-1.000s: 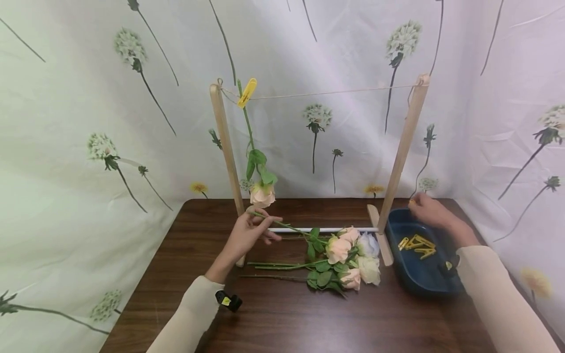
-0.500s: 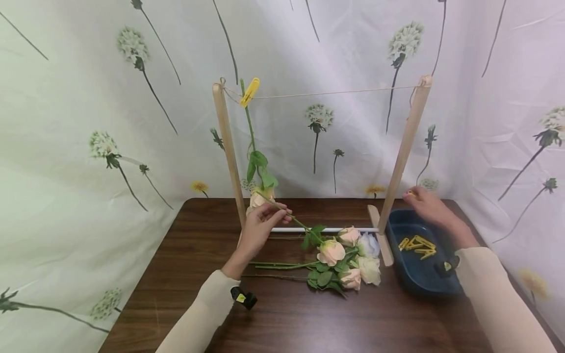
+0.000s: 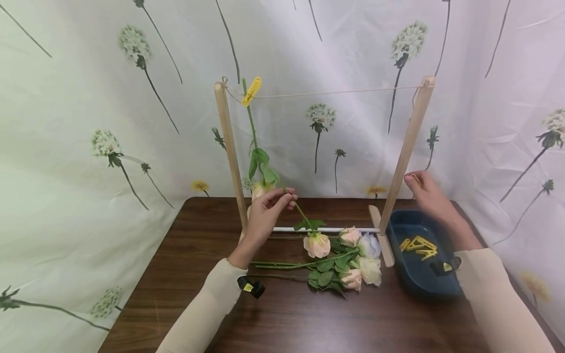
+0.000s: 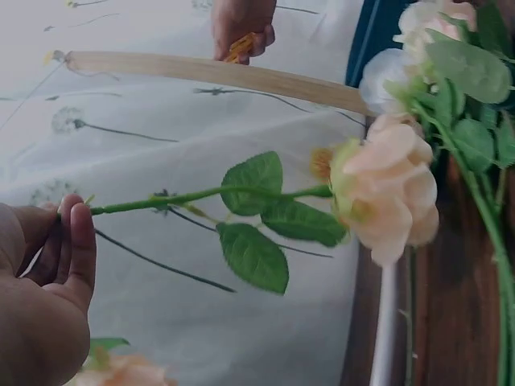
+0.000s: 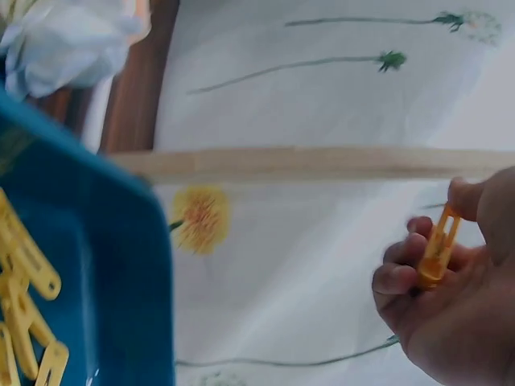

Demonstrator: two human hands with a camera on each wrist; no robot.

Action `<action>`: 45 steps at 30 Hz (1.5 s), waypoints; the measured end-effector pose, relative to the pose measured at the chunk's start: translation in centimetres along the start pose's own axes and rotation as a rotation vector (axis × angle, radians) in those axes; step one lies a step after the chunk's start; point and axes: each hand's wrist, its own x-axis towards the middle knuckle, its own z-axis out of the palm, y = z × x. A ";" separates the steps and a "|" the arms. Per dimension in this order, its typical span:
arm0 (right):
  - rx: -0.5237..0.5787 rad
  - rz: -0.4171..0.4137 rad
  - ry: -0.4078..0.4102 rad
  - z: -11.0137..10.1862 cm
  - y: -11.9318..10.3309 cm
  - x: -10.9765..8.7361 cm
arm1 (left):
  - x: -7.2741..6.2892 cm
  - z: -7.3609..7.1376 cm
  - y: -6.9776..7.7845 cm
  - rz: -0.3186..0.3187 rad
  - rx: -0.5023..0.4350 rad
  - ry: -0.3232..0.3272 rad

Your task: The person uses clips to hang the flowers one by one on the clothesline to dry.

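Observation:
My left hand (image 3: 268, 211) pinches the green stem of a peach rose (image 3: 317, 244), whose bloom hangs down to the right, over the white bar. In the left wrist view that rose (image 4: 386, 193) shows its leaves and full bloom. My right hand (image 3: 430, 196), beside the right post, holds a yellow clothespin (image 5: 438, 248) between thumb and fingers, seen clearly in the right wrist view. Another rose (image 3: 263, 189) hangs head down from the string, clipped by a yellow clothespin (image 3: 251, 91); my left hand partly covers its bloom.
String (image 3: 335, 93) runs between two wooden posts, the right post (image 3: 406, 152) near my right hand. Several more roses (image 3: 370, 269) lie on the brown table (image 3: 309, 323). A blue basin (image 3: 430, 284) at the right holds several yellow clothespins (image 3: 419, 246).
My left hand has moved right and up, lifting the stem; the rose's bloom has swung left, away from the other flowers. My right hand has risen from the basin with the clothespin.

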 end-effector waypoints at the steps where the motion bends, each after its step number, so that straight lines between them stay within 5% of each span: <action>1: 0.013 -0.015 0.038 0.0 -0.4 -0.1 | 0.2 0.1 0.2 0.006 0.003 0.005; 13: 0.249 -0.034 0.497 -0.3 -4.5 -1.5 | 1.6 0.3 2.6 0.081 0.060 0.025; 18: 0.289 -0.145 0.633 0.1 -6.7 -2.6 | 2.6 0.6 3.6 0.136 0.089 0.020; 33: 0.175 -0.472 0.521 2.5 -11.4 -2.4 | 5.0 1.2 7.2 0.249 0.175 0.030; 45: 0.176 -0.531 0.343 3.8 -14.8 -1.6 | 7.4 0.6 9.1 0.311 0.190 0.076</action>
